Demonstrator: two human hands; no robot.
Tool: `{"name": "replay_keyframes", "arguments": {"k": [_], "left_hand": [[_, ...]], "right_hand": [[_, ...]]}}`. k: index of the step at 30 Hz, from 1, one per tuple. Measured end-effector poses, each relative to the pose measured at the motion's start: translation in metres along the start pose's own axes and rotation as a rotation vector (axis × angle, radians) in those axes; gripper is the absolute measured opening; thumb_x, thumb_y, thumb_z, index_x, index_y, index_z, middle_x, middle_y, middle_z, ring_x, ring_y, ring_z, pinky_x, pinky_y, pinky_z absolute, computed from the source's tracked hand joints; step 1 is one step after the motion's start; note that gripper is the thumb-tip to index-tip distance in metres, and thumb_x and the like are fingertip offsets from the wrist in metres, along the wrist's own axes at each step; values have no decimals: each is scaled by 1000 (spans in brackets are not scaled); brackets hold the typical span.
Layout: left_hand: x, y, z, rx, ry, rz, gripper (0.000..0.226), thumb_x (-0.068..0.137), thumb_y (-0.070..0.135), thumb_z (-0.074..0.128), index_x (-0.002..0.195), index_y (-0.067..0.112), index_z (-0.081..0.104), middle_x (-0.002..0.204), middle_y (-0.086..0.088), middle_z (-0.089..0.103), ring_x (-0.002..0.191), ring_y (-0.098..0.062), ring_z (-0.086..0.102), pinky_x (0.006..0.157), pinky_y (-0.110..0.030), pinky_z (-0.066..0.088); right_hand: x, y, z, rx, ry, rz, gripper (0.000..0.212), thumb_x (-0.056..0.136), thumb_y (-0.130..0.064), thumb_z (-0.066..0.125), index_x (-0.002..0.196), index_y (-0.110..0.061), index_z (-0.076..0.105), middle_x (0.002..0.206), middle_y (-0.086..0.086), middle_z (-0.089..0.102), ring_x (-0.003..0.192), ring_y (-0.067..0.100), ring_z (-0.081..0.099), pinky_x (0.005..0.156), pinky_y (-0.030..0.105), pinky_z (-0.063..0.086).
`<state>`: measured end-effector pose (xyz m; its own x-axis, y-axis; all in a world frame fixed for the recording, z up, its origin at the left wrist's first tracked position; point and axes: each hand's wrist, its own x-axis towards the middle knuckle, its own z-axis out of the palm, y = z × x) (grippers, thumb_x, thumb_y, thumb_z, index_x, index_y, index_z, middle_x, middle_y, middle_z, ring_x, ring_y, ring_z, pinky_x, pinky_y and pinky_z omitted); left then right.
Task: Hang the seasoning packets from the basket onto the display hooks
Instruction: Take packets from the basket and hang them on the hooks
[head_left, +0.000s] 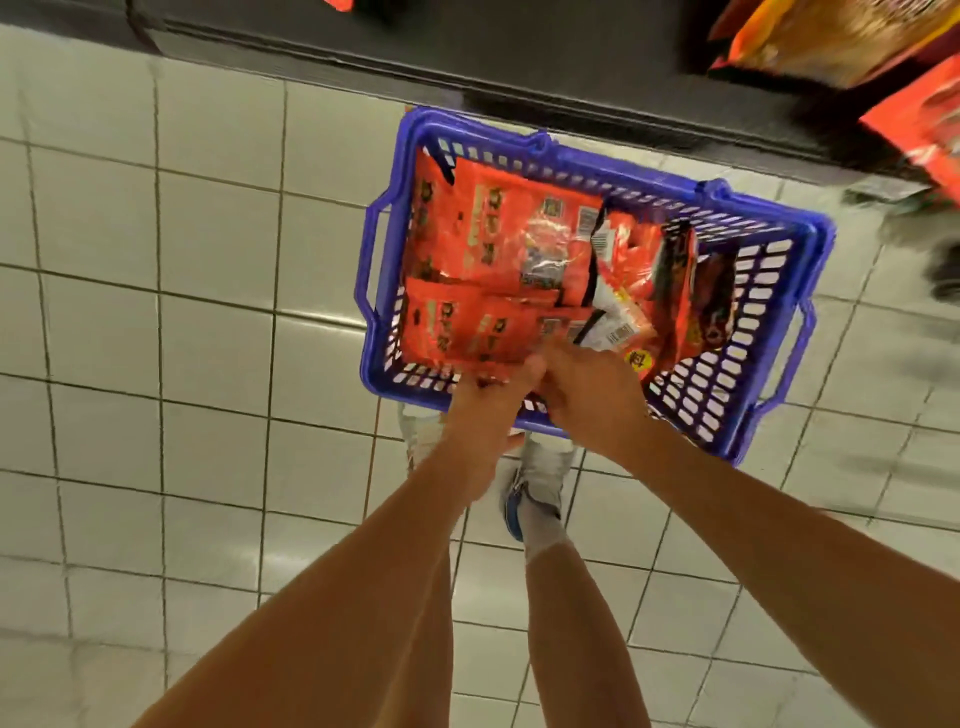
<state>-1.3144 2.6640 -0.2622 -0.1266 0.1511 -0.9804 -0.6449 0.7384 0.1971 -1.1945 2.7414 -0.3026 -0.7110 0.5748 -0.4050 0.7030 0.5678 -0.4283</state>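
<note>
Seasoning packets (498, 244) fill our blue basket (769, 395) on the tiled floor (156, 312), just below the dark shelf base (363, 47). We judge them light, floppy and slick, best pinched by a top edge. Open floor lies leftward. Our left hand (488, 395) grips the nearest packet (467, 332); our right hand (587, 389) curls onto it too.

Blue basket (769, 358); orange-red packets (498, 228); pale tiled floor (156, 312), dark grout.
</note>
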Motion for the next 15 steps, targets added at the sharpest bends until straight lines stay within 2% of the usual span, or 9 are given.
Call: {"name": "replay_keyframes", "arguments": {"k": [1, 4, 6, 8, 10, 12, 14, 15], "left_hand": [[-2, 0, 3, -72, 43, 10, 29, 92, 28, 72, 118, 28, 59, 101, 6, 68, 89, -11, 66, 68, -34, 56], [-2, 6, -2, -211, 234, 19, 28, 93, 12, 60, 118, 24, 60, 99, -7, 71, 83, -23, 68, 68, -40, 60], [2, 7, -14, -138, 306, 79, 25, 91, 14, 57, 113, 24, 61, 95, -9, 71, 80, -24, 67, 65, -36, 60], [7, 6, -27, -50, 319, 134, 17, 90, 19, 56, 103, 30, 62, 93, -10, 71, 83, -26, 67, 72, -44, 60], [13, 3, -39, -44, 300, 132, 16, 89, 23, 57, 102, 30, 63, 93, -11, 71, 85, -28, 67, 84, -53, 59], [18, -1, -47, -126, 248, 87, 22, 91, 21, 58, 111, 27, 64, 99, -11, 74, 94, -31, 72, 87, -58, 58], [20, -6, -52, -205, 208, 35, 27, 94, 20, 59, 119, 28, 64, 109, -8, 75, 102, -30, 72, 87, -57, 58], [20, -9, -52, -227, 191, 20, 28, 95, 22, 60, 122, 29, 63, 114, -6, 74, 106, -30, 71, 89, -56, 57]], "right_hand": [[-9, -11, -5, 51, 11, -41, 20, 80, -15, 60, 98, -14, 71, 85, 8, 72, 66, 33, 68, 51, 30, 47], [-21, -28, -13, 241, -82, -63, 22, 91, -31, 55, 99, -19, 72, 93, 0, 72, 79, 24, 68, 60, 37, 54], [-16, -24, -10, 349, -102, 42, 32, 95, -42, 49, 97, -18, 71, 89, -1, 72, 78, 20, 66, 64, 38, 54], [-1, -7, 0, 399, -43, 216, 33, 99, -38, 50, 108, -13, 70, 96, 7, 73, 85, 26, 67, 72, 41, 55], [19, 18, 16, 304, -21, 345, 31, 100, -27, 55, 124, -10, 62, 114, 16, 68, 107, 33, 61, 88, 43, 51], [37, 36, 32, 163, -129, 366, 46, 95, -24, 61, 137, -6, 49, 132, 19, 57, 127, 38, 47, 101, 47, 44], [46, 43, 46, -34, -243, 349, 62, 90, -32, 67, 142, -9, 42, 140, 18, 48, 133, 39, 39, 103, 52, 43], [47, 45, 50, -132, -249, 335, 60, 89, -36, 67, 140, -12, 44, 138, 18, 48, 131, 39, 41, 102, 53, 43]]}}
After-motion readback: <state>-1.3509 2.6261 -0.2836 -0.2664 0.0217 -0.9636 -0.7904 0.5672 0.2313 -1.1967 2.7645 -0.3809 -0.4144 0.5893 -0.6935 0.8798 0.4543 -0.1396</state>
